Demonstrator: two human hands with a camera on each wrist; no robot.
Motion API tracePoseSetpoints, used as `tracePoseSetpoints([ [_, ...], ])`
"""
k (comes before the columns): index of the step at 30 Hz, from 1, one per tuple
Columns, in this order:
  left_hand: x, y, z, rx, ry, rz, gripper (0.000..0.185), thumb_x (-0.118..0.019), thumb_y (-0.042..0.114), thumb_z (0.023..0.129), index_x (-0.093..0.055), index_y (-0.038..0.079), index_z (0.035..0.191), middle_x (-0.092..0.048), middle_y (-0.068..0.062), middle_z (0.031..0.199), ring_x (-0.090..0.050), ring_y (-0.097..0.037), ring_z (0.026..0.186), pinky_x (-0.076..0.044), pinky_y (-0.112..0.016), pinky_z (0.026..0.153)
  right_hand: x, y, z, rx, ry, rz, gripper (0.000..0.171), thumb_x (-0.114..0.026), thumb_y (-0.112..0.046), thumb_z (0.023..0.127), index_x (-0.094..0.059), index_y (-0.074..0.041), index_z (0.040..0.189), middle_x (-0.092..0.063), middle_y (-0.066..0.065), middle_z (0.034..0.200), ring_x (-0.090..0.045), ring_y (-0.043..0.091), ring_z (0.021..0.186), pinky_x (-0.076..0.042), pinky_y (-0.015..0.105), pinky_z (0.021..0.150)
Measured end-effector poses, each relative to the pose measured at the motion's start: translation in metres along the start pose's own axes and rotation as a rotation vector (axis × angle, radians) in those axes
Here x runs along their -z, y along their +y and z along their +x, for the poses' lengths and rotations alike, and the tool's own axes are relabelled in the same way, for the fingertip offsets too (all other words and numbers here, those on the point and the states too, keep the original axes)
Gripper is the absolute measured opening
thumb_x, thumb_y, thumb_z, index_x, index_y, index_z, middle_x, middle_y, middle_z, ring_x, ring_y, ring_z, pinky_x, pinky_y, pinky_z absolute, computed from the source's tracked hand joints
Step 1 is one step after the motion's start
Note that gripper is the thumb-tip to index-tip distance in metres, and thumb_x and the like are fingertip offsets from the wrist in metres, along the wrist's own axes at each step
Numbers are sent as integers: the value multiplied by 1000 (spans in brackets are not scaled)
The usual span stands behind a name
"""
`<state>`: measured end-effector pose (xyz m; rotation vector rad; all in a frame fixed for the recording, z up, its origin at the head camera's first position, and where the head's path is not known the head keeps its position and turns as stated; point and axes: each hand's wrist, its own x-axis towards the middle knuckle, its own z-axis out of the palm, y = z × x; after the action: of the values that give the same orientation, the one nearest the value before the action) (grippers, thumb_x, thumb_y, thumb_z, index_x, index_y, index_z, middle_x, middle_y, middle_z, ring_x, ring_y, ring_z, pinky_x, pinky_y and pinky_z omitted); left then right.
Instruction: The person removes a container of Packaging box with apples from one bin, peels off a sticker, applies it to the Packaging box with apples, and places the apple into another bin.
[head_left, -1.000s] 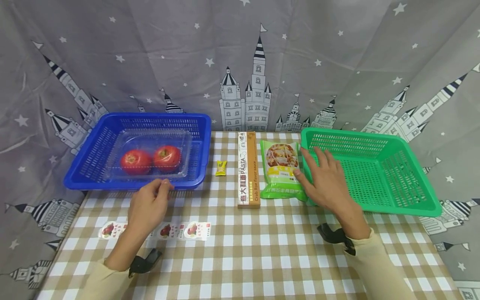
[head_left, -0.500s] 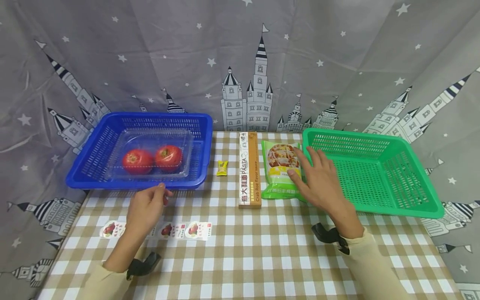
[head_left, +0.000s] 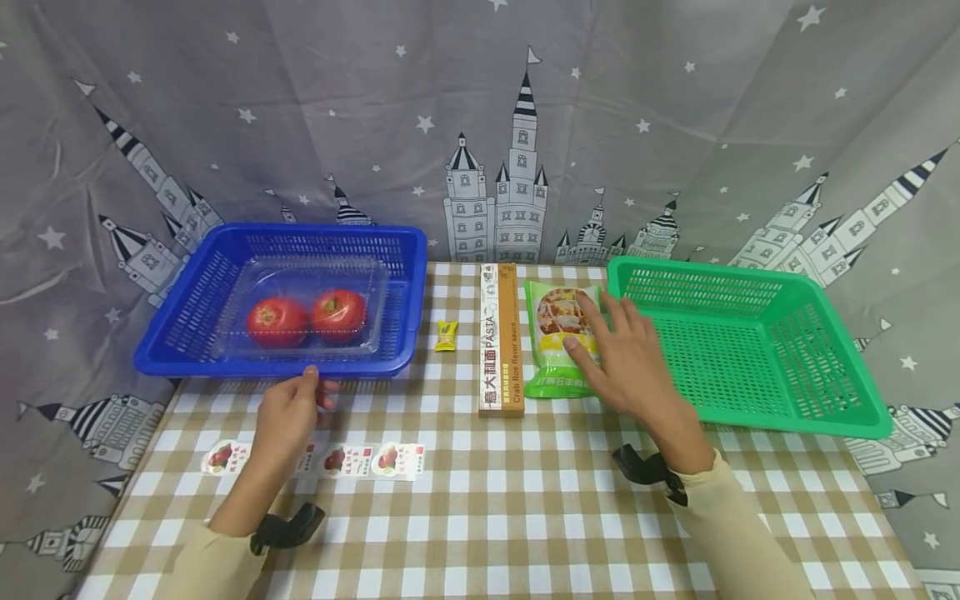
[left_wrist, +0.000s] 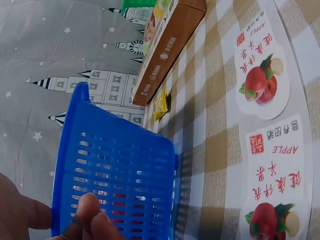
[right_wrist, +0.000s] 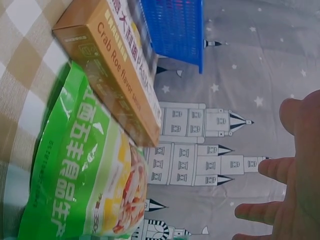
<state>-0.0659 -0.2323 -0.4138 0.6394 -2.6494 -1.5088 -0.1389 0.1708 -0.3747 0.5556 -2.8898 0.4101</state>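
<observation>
Nearest on the checked surface (head_left: 487, 500) lie apple stickers (head_left: 371, 460). Beyond them, the left hand (head_left: 288, 412), fingers loosely curled and grasping nothing, rests before the blue basket (head_left: 195, 354), which holds a clear tray of two tomatoes (head_left: 307, 317). The right hand (head_left: 626, 367), fingers spread, lies flat on the green food packet (head_left: 551, 333), ungrasped, between the pasta box (head_left: 500, 342) and the green basket (head_left: 757, 350). Packet, box and a small yellow sachet (head_left: 446, 335) remain outside both baskets.
</observation>
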Motion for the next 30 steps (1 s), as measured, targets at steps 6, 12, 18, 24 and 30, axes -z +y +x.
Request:
tracePoseSetpoints([
  [6, -1, -1, 1, 42, -6, -53, 63, -30, 51, 97, -65, -1, 101, -59, -10, 76, -54, -26, 64, -40, -34, 50, -4, -10, 6, 42, 21, 0, 61, -36, -51, 96, -28, -16, 145, -28, 19, 145, -22, 44, 131, -19, 62, 100],
  [12, 0, 1, 1, 59, -17, -68, 61, -29, 48, 98, -63, -2, 103, -58, -9, 77, -52, -19, 62, -42, -37, 56, -10, -22, 14, 113, 53, 33, 57, -39, -47, 96, -34, -15, 143, -34, 17, 141, -27, 41, 130, -26, 60, 97],
  [18, -1, 2, 2, 74, -26, -120, 59, -30, 46, 99, -61, -4, 105, -57, -5, 73, -51, -17, 60, -44, -35, 60, -15, -39, 20, 152, 30, 60, 60, -33, -51, 97, -28, -17, 146, -31, 16, 143, -24, 38, 132, -18, 57, 103],
  [24, -2, 1, 2, 53, -39, -156, 58, -31, 44, 100, -60, -5, 104, -56, -2, 70, -50, -16, 57, -44, -35, 60, -21, -56, 28, 141, -17, 101, 62, -27, -56, 96, -24, -22, 148, -28, 16, 146, -19, 38, 135, -14, 55, 106],
  [30, -1, 1, 2, 54, -44, -186, 58, -30, 43, 100, -59, -7, 106, -55, 1, 68, -50, -14, 56, -43, -34, 59, -26, -72, 34, 170, -34, 121, 62, -25, -56, 96, -23, -23, 147, -27, 15, 146, -19, 38, 135, -15, 56, 105],
])
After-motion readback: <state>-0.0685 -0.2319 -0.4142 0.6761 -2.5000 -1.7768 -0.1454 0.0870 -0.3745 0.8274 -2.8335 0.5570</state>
